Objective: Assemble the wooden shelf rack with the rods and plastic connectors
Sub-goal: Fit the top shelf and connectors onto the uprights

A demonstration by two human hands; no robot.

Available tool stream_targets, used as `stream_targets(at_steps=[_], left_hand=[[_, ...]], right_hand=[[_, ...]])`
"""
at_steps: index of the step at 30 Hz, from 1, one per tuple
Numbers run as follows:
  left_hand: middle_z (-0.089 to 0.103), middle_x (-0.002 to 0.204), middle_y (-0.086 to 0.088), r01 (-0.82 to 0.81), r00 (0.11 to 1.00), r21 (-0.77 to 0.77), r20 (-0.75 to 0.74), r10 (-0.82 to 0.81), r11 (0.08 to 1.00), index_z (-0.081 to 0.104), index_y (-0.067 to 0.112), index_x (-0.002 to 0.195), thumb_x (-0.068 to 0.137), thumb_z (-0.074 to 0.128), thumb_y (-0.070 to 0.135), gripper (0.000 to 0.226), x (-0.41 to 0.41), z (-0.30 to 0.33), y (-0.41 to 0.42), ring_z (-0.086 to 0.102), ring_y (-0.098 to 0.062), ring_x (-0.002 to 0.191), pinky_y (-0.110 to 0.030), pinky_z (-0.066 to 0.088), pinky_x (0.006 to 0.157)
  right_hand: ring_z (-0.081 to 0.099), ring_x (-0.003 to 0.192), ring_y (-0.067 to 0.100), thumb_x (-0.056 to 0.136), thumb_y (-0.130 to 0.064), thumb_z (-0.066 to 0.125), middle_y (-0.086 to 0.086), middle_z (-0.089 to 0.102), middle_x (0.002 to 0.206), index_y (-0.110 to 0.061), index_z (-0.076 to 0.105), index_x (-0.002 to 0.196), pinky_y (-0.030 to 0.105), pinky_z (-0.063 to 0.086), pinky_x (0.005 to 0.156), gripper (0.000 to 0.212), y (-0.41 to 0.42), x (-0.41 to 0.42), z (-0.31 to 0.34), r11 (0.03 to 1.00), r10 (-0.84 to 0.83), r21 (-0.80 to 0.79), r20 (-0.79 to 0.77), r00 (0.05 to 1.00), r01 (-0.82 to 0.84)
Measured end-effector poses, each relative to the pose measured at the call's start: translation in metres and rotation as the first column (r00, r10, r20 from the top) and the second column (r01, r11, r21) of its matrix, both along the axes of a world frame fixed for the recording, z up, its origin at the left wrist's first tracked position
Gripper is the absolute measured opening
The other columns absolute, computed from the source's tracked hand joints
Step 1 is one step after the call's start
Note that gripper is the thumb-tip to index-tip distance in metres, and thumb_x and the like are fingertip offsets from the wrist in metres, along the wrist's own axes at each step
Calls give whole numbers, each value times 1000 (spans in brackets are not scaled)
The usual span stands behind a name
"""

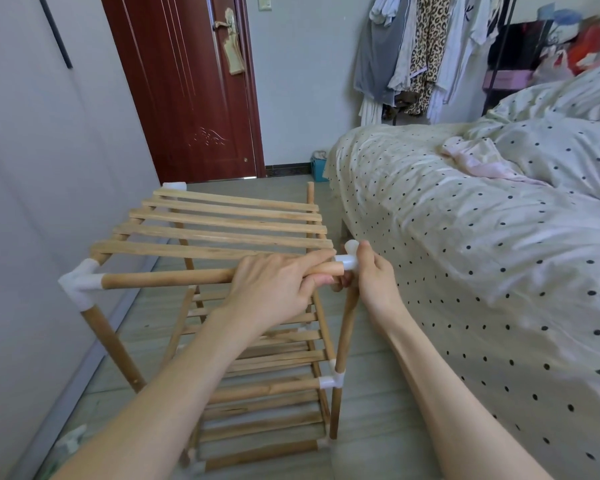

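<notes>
At the rack's near right top corner, the left hand (274,285) grips the round horizontal wooden rod (167,277), its long axis running left-right. The right hand (373,275) pinches the white plastic corner connector (347,260) touching the rod's right end, above the upright wooden post (343,334).

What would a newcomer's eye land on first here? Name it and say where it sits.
First, the two hands at the centre: the left hand grips the front top rod while the right hand holds a white plastic connector at that rod's end. Under them stands the half-built wooden shelf rack on the floor. To the right lies a bed under a polka-dot cover, and a dark red door stands behind.
</notes>
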State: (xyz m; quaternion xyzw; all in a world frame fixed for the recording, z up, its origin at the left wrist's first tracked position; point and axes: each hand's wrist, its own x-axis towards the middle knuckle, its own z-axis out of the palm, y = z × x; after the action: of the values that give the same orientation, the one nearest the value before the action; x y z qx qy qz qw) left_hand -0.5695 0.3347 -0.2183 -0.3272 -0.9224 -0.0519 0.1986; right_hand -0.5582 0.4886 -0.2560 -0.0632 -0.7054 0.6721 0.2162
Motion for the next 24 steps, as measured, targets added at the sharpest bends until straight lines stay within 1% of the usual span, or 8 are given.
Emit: stream_targets(at_steps=[3,7,9,12,14,17,21,24], left_hand=[[58,88,10,-15,999,25,36,15,1000,21,55,139,93,23,60,46,-1,2,0,58,-18,91,-32,36,75],[38,70,19,-8,997,46,79,5,999,29,57,134,95,29,56,39,-6,6,-4,49,-15,76,-32,34,72],[42,73,18,-11,996,40,90,8,999,31,55,133,95,30,54,38,-8,4,-3,50,-15,78,-33,36,75],[49,82,14,-21,997,35,70,18,999,34,52,132,95,30,54,37,-9,0,-1,58,-18,90,-34,38,78],[53,83,13,-39,998,26,51,38,999,36,50,131,95,30,55,37,-10,-2,-1,57,-18,86,-34,37,75],[50,78,13,-73,997,19,23,73,997,43,47,124,95,30,54,33,-9,-4,1,48,-15,74,-31,34,70],[51,75,14,-83,996,16,18,82,996,50,40,114,94,32,55,31,-8,-2,2,47,-13,72,-30,34,69],[47,71,18,-13,998,-16,63,14,1000,51,38,114,93,34,55,32,-10,4,-9,48,-6,68,-25,33,66]], right_hand=[[50,50,9,101,-30,26,4,51,55,-12,54,67,14,42,52,47,0,-2,-1,1000,-2,-15,10,1000,2],[47,48,6,101,-30,26,2,51,54,-13,55,69,11,39,50,46,3,-1,-2,1000,0,-30,14,1000,1],[47,47,5,101,-30,26,-1,50,51,-9,57,72,11,38,49,46,4,-1,-3,1000,-3,-28,17,1000,3],[48,48,5,101,-32,27,-5,50,49,-7,58,80,11,39,50,45,6,-1,-4,999,12,-38,27,1000,-11],[49,49,5,101,-31,28,-5,50,50,-9,58,81,12,40,52,42,6,1,-4,998,38,-54,20,999,-37],[49,53,8,99,-33,32,0,52,56,-13,57,80,20,40,59,37,3,2,-4,999,46,-18,28,999,-46],[53,58,13,97,-33,37,0,52,61,-16,55,78,25,42,61,31,2,1,-4,999,43,-5,26,999,-43],[56,55,14,98,-42,34,4,57,58,-13,58,79,21,44,58,43,7,1,1,989,122,-89,62,991,-116]])
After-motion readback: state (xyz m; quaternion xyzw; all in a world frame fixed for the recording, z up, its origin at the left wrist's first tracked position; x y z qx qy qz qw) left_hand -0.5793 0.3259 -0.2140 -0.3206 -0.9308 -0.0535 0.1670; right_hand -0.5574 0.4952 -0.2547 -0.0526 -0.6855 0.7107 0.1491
